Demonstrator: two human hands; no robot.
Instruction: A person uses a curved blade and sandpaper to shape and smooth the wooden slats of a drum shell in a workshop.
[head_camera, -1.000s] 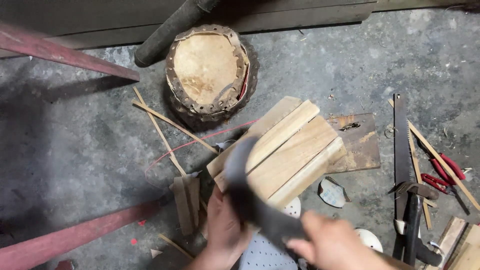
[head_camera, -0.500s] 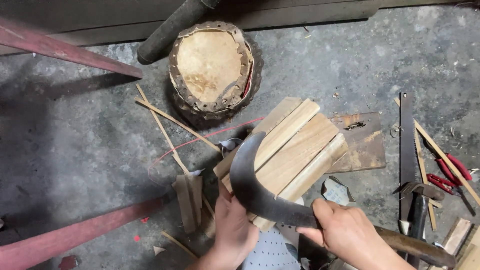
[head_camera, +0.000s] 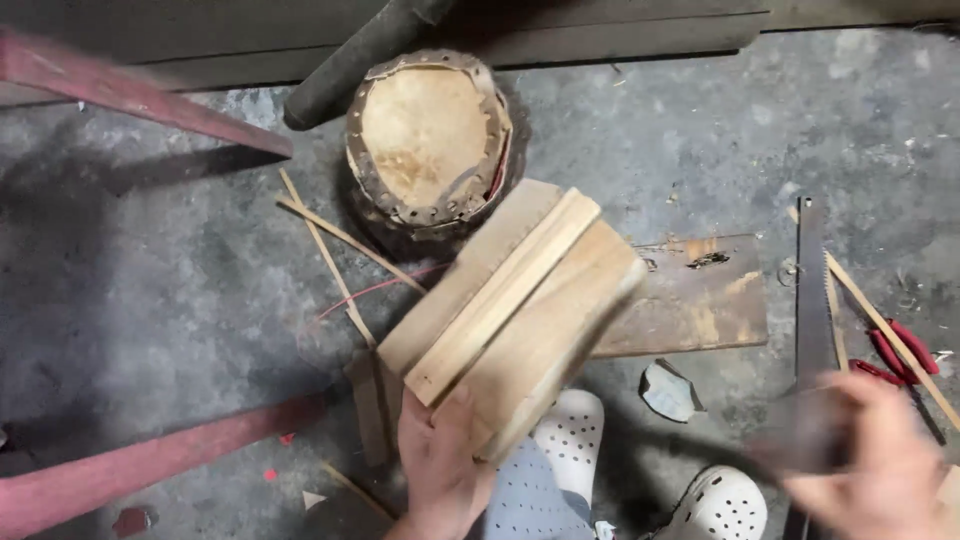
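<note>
- A grey concrete floor carries everything; red-painted bars cross its left side, and a round log-end block stands near its far edge.
- A bundle of pale wooden slats sits mid-floor, tilted, one end raised over a flat brown board. It looks stiff, dry and fairly light, best held at its near end.
- The left hand clamps that near end, thumb on top.
- The right hand, blurred near the floor's right edge, closes around a dark blade-like tool.
- A handsaw and red-handled pliers lie beside it.
</note>
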